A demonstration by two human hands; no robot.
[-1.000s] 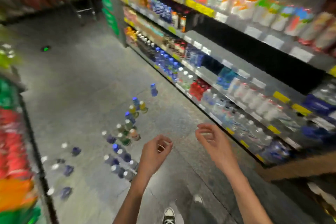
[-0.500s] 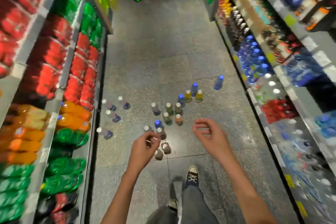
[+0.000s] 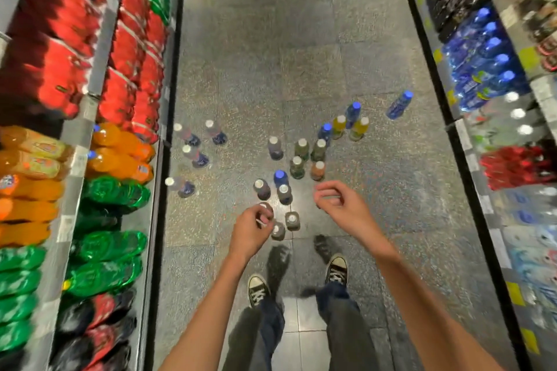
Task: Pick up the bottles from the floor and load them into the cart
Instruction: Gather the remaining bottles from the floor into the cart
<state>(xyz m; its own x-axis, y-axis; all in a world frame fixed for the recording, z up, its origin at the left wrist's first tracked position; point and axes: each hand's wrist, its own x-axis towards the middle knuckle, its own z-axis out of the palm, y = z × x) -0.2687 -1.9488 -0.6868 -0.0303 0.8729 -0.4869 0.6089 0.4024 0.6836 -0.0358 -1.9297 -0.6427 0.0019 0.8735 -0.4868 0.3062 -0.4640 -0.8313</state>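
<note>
While upright bottles (image 3: 297, 167) are standing on the floor (image 3: 301, 39), both hands, left (image 3: 251, 230) and right (image 3: 342, 205), are hanging loosely curled, grasping nothing.

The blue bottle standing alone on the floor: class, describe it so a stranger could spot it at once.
Start at the right-hand shelves, at their rows of blue-capped bottles. Just off their foot, on the grey floor, stands one blue bottle. Unlike the other floor bottles, it stands apart from any cluster.
</note>
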